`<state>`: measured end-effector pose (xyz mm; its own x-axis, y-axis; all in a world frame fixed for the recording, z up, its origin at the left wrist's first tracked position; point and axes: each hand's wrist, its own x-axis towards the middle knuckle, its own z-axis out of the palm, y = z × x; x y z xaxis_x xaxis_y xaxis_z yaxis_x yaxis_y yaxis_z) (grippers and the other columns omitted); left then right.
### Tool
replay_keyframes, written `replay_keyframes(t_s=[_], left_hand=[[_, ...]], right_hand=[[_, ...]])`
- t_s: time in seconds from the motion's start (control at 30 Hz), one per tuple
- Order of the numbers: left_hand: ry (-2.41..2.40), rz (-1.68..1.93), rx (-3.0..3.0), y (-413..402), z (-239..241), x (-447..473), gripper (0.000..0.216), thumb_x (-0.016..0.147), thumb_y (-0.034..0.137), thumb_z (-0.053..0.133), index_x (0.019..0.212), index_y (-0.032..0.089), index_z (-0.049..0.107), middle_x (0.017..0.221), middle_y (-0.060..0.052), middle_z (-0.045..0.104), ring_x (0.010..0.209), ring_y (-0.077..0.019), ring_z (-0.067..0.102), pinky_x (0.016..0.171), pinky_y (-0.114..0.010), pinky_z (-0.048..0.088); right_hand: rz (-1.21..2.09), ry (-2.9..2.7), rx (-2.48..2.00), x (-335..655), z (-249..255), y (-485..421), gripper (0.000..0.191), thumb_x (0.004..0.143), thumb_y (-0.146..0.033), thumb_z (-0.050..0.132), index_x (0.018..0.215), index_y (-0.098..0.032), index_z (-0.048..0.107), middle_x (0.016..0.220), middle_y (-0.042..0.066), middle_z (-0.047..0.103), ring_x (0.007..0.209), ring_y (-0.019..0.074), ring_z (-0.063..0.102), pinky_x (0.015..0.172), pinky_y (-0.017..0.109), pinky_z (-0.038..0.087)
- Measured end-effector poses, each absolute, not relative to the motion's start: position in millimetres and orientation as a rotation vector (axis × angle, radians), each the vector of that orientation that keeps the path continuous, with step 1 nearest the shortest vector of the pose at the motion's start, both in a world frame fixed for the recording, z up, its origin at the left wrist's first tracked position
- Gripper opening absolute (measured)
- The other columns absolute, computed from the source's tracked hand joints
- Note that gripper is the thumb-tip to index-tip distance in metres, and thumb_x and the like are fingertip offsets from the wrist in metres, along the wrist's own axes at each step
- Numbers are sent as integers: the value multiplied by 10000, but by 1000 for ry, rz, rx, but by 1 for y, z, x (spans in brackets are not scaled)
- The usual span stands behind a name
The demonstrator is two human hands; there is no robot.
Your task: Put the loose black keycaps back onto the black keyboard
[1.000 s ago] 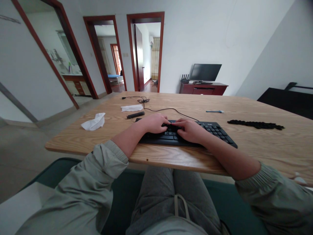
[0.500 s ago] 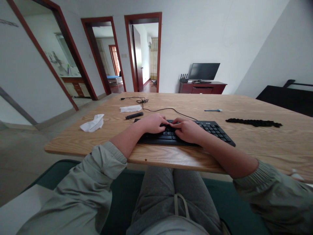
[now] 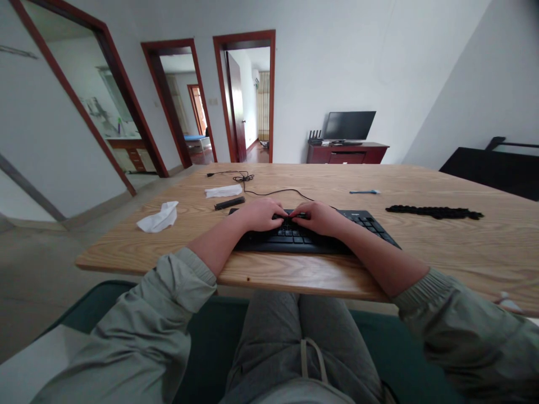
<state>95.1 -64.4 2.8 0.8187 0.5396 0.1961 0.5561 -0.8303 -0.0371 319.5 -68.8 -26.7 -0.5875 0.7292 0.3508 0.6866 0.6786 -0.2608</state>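
A black keyboard [image 3: 290, 244] lies near the front edge of the wooden table. Over its middle keys, my left hand [image 3: 261, 213] rests with fingers bent and thumb tucked toward the fingertips. My right hand [image 3: 322, 219] meets it there, its index finger and thumb drawn together in a pinch. The fingertips of both hands nearly touch each other. Whatever small thing they may grip is hidden by the fingers. Both forearms lie across the table's edge and cover parts of the keyboard.
Left of the keyboard are a dark narrow bar [image 3: 229, 203], a flat white tissue [image 3: 223, 191] and a crumpled tissue [image 3: 159, 217]. The keyboard's coiled cable [image 3: 243, 178] lies behind. On the right are a blue toothbrush [image 3: 364, 192] and a bumpy black strip [image 3: 435, 212].
My right hand has shifted slightly left, and its thumb has come up closer to the index fingertip. My left hand stays nearly in place. The view has tilted slightly.
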Motion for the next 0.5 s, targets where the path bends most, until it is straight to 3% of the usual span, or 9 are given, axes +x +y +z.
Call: replay_keyframes(t_s=[0.13,0.33,0.5], left_hand=[[-867,-291,-2900,-62,1,96,332,883,283,499,1126,233,719,1039,-47,707,957,-178,632,877,-272,457],[-862,-284,-2891,-60,-1,96,348,880,270,497,1157,236,705,1046,-49,699,961,-180,626,870,-277,459],[-856,-266,-2892,-63,1,96,350,870,247,499,1153,246,706,1048,-42,693,979,-175,622,876,-264,452]], right_hand=[[87,-2443,-1121,319,-26,-69,263,833,-247,574,1040,-213,734,976,48,726,809,173,649,758,284,486],[101,-2461,-1080,323,-30,-63,254,836,-244,570,1023,-230,741,996,32,729,913,187,655,867,316,493],[107,-2465,-1037,323,-32,-61,246,845,-242,567,1004,-225,754,1018,39,732,912,191,667,869,322,508]])
